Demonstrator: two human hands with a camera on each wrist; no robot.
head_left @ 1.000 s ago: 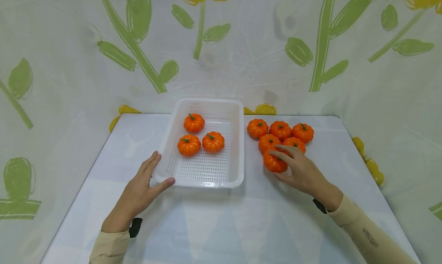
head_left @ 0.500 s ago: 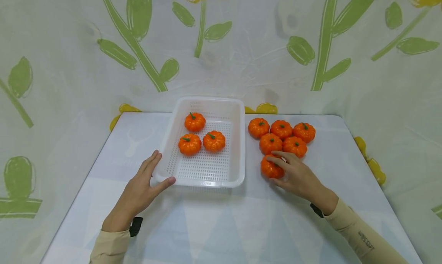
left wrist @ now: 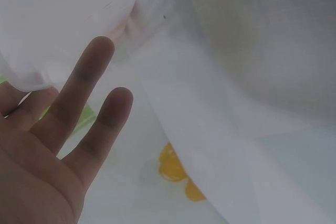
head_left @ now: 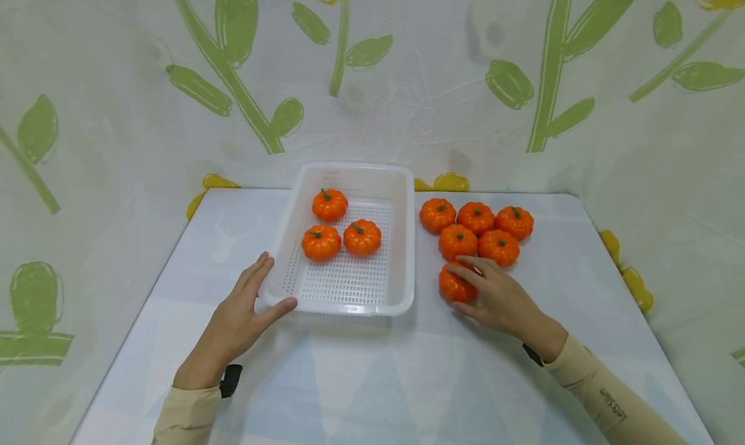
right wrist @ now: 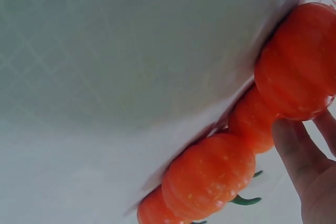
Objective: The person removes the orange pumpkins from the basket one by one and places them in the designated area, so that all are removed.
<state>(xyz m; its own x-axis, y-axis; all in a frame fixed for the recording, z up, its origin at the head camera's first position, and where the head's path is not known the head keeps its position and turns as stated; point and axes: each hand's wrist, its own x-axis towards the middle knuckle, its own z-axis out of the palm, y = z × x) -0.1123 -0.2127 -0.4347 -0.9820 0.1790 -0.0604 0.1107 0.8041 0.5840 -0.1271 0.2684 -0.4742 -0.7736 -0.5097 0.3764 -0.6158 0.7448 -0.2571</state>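
Observation:
My right hand (head_left: 500, 299) has its fingers and thumb round a small orange pumpkin (head_left: 455, 283) on the table; in the right wrist view, fingers touch that pumpkin (right wrist: 299, 59). Its right side is hidden by the hand. My left hand (head_left: 235, 322) rests at the near left corner of a white plastic basket (head_left: 401, 308), the thumb by the front rim and the straight fingers along the left side. In the left wrist view the left hand (left wrist: 52, 166) has spread fingers. Three pumpkins with green stems lie in the basket, one of them a pumpkin (head_left: 362, 238) at right.
Several more pumpkins, such as a pumpkin (head_left: 498, 248), sit close together right of the basket, just behind my right hand. A pale cloth covers the table (head_left: 349, 393). Behind it hangs a curtain (head_left: 431, 108) printed with flowers and leaves.
Over the first half second my right hand brought the gripped pumpkin slightly nearer and left, away from the others. Since then it has barely moved. The left hand and basket stay in place.

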